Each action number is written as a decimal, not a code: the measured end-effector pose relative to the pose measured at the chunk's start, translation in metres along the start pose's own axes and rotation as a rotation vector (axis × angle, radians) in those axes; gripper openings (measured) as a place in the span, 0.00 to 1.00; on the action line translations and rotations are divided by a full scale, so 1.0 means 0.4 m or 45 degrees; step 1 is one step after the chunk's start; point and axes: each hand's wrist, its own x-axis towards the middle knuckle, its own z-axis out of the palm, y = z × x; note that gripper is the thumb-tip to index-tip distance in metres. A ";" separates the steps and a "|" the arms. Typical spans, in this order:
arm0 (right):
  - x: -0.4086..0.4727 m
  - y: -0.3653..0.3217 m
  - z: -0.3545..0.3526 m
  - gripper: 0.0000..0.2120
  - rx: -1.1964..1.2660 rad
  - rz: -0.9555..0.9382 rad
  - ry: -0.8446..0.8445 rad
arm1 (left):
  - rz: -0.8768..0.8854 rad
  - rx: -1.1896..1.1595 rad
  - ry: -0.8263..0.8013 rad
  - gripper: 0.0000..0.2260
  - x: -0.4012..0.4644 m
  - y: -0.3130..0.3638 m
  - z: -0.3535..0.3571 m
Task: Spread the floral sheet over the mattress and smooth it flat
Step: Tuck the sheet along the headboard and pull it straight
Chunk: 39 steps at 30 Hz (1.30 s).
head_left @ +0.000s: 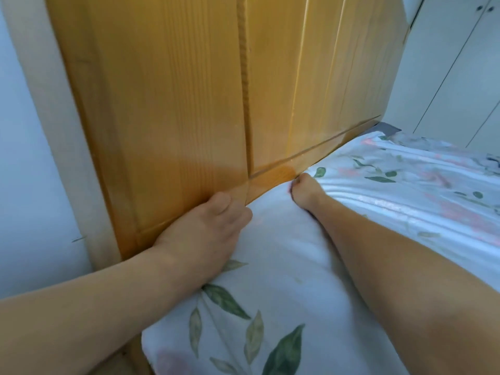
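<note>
The floral sheet [284, 266], white with green leaves and pink flowers, covers the mattress up to the wooden headboard [176, 104]. My left hand [205, 234] lies at the near corner, back up. Its thumb rests against the headboard and its fingers dip out of sight into the gap between headboard and mattress. My right hand [305, 190] is farther along the same edge, its fingers curled and pinching the sheet's edge at the gap. Folds run across the sheet to the right of that hand.
A pale wall [24, 158] stands to the left of the headboard. White cupboard doors [460, 77] are at the far right. A grey corner [387, 128] of something shows beyond the sheet's far end.
</note>
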 end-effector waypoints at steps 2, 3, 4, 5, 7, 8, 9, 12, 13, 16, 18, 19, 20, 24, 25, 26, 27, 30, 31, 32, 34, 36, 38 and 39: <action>-0.019 0.029 0.031 0.15 0.012 -0.035 0.066 | -0.105 0.095 0.189 0.24 -0.024 0.009 0.008; -0.025 0.036 0.037 0.15 -0.040 -0.072 0.100 | -0.133 0.108 0.241 0.24 -0.027 0.015 0.015; -0.027 0.045 0.042 0.17 -0.138 -0.113 0.108 | -0.163 0.044 0.269 0.24 -0.029 0.017 0.021; -0.035 0.049 0.042 0.19 -0.222 -0.166 0.103 | -0.203 0.019 0.251 0.24 -0.031 0.026 0.021; -0.073 0.064 0.048 0.23 -0.369 -0.255 0.033 | -0.244 -0.043 0.261 0.22 -0.038 0.045 0.022; -0.092 0.074 0.053 0.26 -0.457 -0.306 -0.009 | -0.284 -0.110 0.253 0.21 -0.040 0.044 0.017; -0.115 0.085 0.061 0.28 -0.533 -0.346 -0.045 | -0.311 -0.176 0.268 0.20 -0.046 0.046 0.014; -0.169 0.084 0.065 0.29 -0.507 -0.349 -0.042 | -0.414 -0.410 0.273 0.20 -0.073 0.071 -0.001; -0.191 0.081 0.067 0.29 -0.495 -0.341 -0.062 | -0.450 -0.493 0.260 0.20 -0.090 0.090 -0.003; -0.265 0.076 0.065 0.31 -0.514 -0.394 -0.102 | -0.593 -0.802 0.291 0.19 -0.143 0.144 -0.018; -0.313 0.078 0.057 0.31 -0.510 -0.414 -0.134 | -0.652 -0.991 0.333 0.21 -0.165 0.167 -0.030; -0.336 0.078 0.053 0.31 -0.501 -0.423 -0.151 | -0.660 -1.040 0.332 0.23 -0.172 0.173 -0.032; -0.359 0.079 0.048 0.31 -0.500 -0.428 -0.160 | -0.650 -1.046 0.318 0.25 -0.177 0.178 -0.030; -0.454 0.097 0.023 0.30 -0.525 -0.482 -0.192 | -0.564 -0.957 0.225 0.28 -0.183 0.192 0.001; -0.484 0.109 0.009 0.30 -0.528 -0.491 -0.217 | -0.557 -0.938 0.212 0.28 -0.184 0.195 0.002; -0.511 0.121 -0.008 0.30 -0.527 -0.504 -0.237 | -0.563 -0.929 0.201 0.28 -0.186 0.195 0.002; -0.537 0.135 -0.026 0.29 -0.527 -0.516 -0.262 | -0.573 -0.920 0.182 0.28 -0.187 0.196 0.002; -0.629 0.208 -0.110 0.28 -0.547 -0.486 -0.306 | -0.556 -0.894 0.115 0.28 -0.179 0.197 -0.011; -0.667 0.240 -0.146 0.27 -0.570 -0.451 -0.297 | -0.539 -0.872 0.074 0.28 -0.176 0.197 -0.020; -0.695 0.268 -0.171 0.27 -0.590 -0.418 -0.294 | -0.531 -0.816 0.029 0.29 -0.176 0.191 -0.020; -0.766 0.323 -0.239 0.28 -0.631 -0.315 -0.302 | -0.488 -0.682 -0.040 0.32 -0.167 0.174 -0.058; -0.832 0.366 -0.302 0.28 -0.684 -0.220 -0.334 | -0.449 -0.478 -0.209 0.30 -0.153 0.156 -0.155; -0.892 0.397 -0.361 0.29 -0.716 -0.129 -0.368 | -0.487 -0.378 -0.423 0.21 -0.117 0.157 -0.289; -0.918 0.410 -0.389 0.30 -0.717 -0.083 -0.379 | -0.476 -0.437 -0.428 0.18 -0.096 0.170 -0.353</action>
